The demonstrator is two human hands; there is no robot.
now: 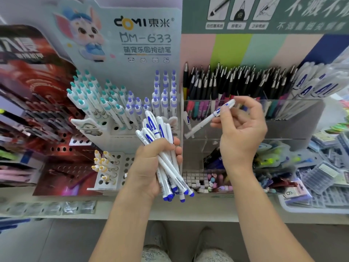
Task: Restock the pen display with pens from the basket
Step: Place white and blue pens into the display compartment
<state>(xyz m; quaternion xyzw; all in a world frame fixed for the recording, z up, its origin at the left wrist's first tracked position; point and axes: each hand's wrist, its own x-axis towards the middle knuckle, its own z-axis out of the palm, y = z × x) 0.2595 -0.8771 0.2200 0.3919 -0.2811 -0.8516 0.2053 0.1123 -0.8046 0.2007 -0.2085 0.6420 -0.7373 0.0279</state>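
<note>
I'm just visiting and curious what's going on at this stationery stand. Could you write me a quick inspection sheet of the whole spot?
Surface: pale shelf bearing the displays.
Job's things: bundle of white and blue pens; single pen of the same kind; clear acrylic display, one such pen already standing in its left compartment. No basket in view.
Clutter: teal and purple click pens in the white rack; black pens behind the acrylic; small erasers; packaged goods at right.
Hands: left hand grips the bundle; right hand pinches the single pen, tilted, over the acrylic display.
Cables: nothing seen.
Surroundings: brand sign with cartoon rabbit; person's shoes on the floor below.
</note>
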